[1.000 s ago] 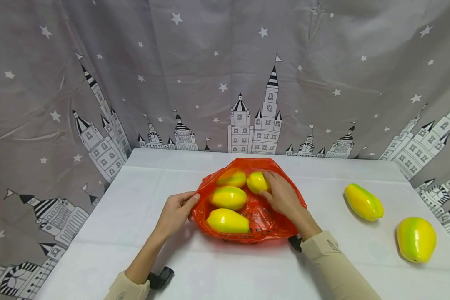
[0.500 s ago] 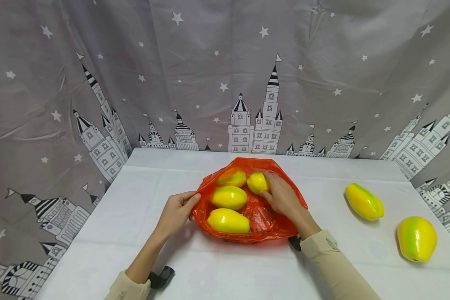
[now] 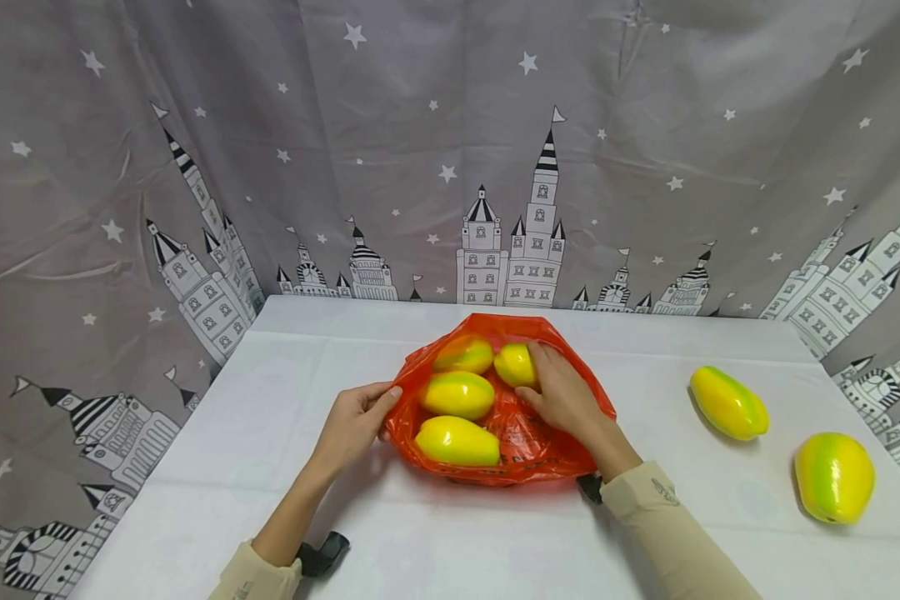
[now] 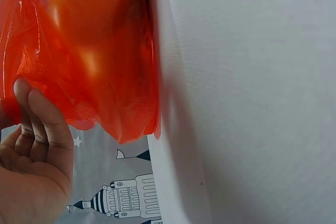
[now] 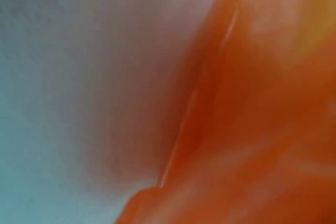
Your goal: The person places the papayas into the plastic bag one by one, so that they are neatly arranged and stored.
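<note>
A red plastic bag (image 3: 543,454) lies with its mouth spread wide, several yellow papayas inside it. My left hand (image 3: 352,425) pinches the bag's left rim, thumb on top. In the left wrist view, the fingers (image 4: 39,114) lie against the thin plastic. Inside the bag, my right hand (image 3: 566,392) is at the right side of the back right papaya (image 3: 513,365), its thumb spread a little away from the fruit. The fingertips are partly hidden. Beside that fruit lie a back left papaya (image 3: 465,356), a middle papaya (image 3: 457,395) and a front papaya (image 3: 457,442).
Two more papayas rest to the right of the bag, one long papaya (image 3: 729,403) and one nearer papaya (image 3: 834,478). Underneath is a white-covered table (image 3: 450,542). A grey curtain (image 3: 390,150) with printed castles hangs behind it. Blurred red plastic (image 5: 252,129) fills much of the right wrist view.
My right thumb has shifted slightly off the back right papaya, and the hand has loosened a little. The left hand, the bag and the other papayas stay put.
</note>
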Motion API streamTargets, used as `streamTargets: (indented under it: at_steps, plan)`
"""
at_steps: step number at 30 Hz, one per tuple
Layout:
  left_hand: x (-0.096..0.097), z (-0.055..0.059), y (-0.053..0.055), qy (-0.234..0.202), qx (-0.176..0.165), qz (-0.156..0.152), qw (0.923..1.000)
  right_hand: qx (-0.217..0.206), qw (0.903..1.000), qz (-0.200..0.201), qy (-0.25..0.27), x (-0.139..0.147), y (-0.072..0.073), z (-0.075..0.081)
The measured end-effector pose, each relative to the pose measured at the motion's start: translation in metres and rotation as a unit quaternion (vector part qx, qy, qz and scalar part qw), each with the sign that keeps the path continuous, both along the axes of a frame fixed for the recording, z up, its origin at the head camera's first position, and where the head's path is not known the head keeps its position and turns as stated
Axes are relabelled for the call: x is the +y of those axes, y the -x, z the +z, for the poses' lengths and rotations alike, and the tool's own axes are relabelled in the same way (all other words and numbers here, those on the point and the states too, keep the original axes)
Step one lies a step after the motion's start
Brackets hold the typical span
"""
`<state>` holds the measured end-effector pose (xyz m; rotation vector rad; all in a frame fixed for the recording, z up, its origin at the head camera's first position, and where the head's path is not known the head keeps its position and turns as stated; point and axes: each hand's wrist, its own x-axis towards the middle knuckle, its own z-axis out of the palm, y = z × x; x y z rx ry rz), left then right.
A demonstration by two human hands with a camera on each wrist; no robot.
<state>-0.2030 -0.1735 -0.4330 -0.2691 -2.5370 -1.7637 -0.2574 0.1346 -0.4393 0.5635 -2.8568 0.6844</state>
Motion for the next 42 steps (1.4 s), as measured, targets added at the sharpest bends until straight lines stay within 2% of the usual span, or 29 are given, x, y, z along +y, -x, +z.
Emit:
streamTargets:
  at_steps: [10,14,19,32,42]
  plan:
    - [0.000,0.001,-0.001,-0.006,-0.004,-0.003,1.0000,0.019,0.9998,0.001,-0.001,0.000,-0.008,0.003]
    - [0.000,0.001,-0.001,-0.005,-0.006,-0.002,1.0000,0.028,0.9995,0.013,0.000,-0.002,-0.013,0.007]
    - [0.000,0.001,-0.001,-0.007,-0.004,-0.001,1.0000,0.018,0.9994,0.023,0.016,-0.004,-0.022,0.016]
    - [0.000,0.001,-0.001,-0.002,0.003,-0.005,1.0000,0.006,0.9986,0.031,0.042,0.005,-0.056,0.037]
    - [0.001,0.002,-0.002,-0.011,0.005,-0.013,0.9998,0.031,0.9987,0.031,0.025,0.018,-0.089,0.034]
